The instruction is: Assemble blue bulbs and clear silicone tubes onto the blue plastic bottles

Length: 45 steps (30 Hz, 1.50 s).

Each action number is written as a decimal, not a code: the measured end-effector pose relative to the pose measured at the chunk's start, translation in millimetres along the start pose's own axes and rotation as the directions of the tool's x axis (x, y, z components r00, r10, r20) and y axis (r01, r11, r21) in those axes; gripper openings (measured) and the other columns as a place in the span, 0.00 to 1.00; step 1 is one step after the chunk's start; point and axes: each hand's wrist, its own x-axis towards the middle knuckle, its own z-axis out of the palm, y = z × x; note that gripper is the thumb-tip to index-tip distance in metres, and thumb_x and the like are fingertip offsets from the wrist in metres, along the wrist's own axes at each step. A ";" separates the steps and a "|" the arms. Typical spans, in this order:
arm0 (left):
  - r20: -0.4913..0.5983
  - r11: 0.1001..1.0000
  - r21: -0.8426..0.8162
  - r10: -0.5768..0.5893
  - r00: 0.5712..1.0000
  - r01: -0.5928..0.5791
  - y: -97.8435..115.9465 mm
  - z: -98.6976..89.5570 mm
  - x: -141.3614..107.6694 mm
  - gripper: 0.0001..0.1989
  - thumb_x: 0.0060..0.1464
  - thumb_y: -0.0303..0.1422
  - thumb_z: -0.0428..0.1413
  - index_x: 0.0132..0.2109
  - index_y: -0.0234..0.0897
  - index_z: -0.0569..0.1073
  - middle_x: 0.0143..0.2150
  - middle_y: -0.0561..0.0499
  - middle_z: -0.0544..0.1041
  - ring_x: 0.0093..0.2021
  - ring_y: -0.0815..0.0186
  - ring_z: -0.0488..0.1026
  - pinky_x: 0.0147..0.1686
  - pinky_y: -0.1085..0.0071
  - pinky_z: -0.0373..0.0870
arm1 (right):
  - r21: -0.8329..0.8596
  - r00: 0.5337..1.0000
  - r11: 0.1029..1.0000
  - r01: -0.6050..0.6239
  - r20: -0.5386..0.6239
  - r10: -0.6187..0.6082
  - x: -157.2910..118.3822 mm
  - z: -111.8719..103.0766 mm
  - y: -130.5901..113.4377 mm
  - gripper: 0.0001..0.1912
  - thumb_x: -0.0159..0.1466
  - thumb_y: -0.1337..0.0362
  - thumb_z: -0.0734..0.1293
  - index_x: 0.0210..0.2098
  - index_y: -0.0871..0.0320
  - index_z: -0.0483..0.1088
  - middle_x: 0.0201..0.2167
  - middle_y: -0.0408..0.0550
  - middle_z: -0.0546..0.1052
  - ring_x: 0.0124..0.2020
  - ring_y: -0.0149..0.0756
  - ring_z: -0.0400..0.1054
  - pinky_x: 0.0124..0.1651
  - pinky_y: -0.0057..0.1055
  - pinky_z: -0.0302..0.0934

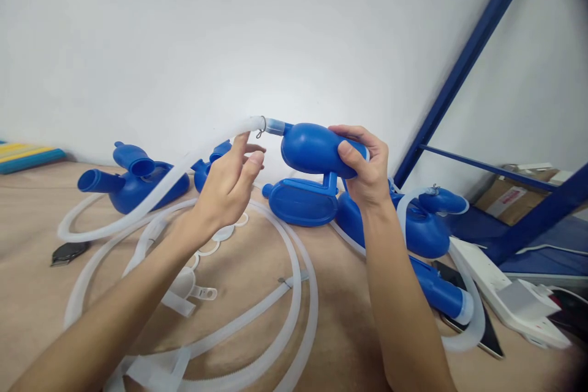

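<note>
In my right hand (pixel 367 162) is the end of a blue plastic part (pixel 310 147), a rounded body joined by a short neck to a flat oval piece (pixel 302 202) below. A translucent white tube (pixel 179 171) is fitted on the part's left nozzle, with a small wire clip (pixel 261 128) around it near the joint. Just under the tube, my left hand (pixel 232 180) has its fingers apart, the index fingertip against the tube; nothing is gripped. From there the tube droops to the left and curves back along the table.
Blue containers (pixel 147 187) stand at the left, more (pixel 420 226) at the right. Coiled tubes (pixel 312 306) and white caps (pixel 184 282) lie on the brown table (pixel 340 331). A power strip (pixel 487 282), dark phone (pixel 491 331) and blue metal frame (pixel 463 67) are at the right.
</note>
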 end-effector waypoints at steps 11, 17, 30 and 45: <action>0.000 0.949 -0.303 -0.096 0.995 0.091 -3.1 7.7 2.6 0.20 0.72 0.46 0.45 0.55 0.36 0.70 0.57 0.39 0.75 0.41 0.62 0.80 0.31 0.70 0.77 | 0.003 0.998 1.000 -0.018 0.065 0.017 -2.1 4.8 0.2 0.20 0.55 0.42 0.77 0.38 0.50 0.82 0.40 0.44 0.82 0.51 0.47 0.74 0.63 0.51 0.64; -0.009 0.934 -0.350 -0.077 0.997 0.069 -2.7 10.9 0.6 0.17 0.72 0.43 0.45 0.41 0.36 0.70 0.44 0.45 0.76 0.34 0.66 0.78 0.27 0.72 0.74 | -0.043 0.994 0.999 -0.014 0.105 0.019 -0.8 1.3 3.9 0.22 0.55 0.42 0.78 0.39 0.51 0.82 0.41 0.45 0.82 0.51 0.47 0.75 0.62 0.49 0.65; 0.230 0.616 -0.652 -0.394 0.890 0.441 10.0 6.5 7.9 0.16 0.65 0.33 0.46 0.28 0.39 0.52 0.25 0.58 0.48 0.18 0.76 0.48 0.16 0.80 0.45 | -0.232 0.907 0.904 0.361 0.312 -0.282 -0.4 -1.4 5.6 0.20 0.58 0.50 0.79 0.46 0.51 0.81 0.50 0.48 0.82 0.54 0.46 0.76 0.62 0.49 0.68; 0.407 0.539 -0.597 -0.434 0.804 0.594 2.8 -6.6 14.7 0.13 0.61 0.38 0.51 0.30 0.36 0.67 0.24 0.53 0.65 0.19 0.69 0.66 0.16 0.74 0.62 | -0.326 0.856 0.811 0.487 0.363 -0.368 -3.4 4.1 4.5 0.16 0.61 0.52 0.78 0.45 0.50 0.81 0.49 0.49 0.82 0.52 0.45 0.77 0.58 0.48 0.71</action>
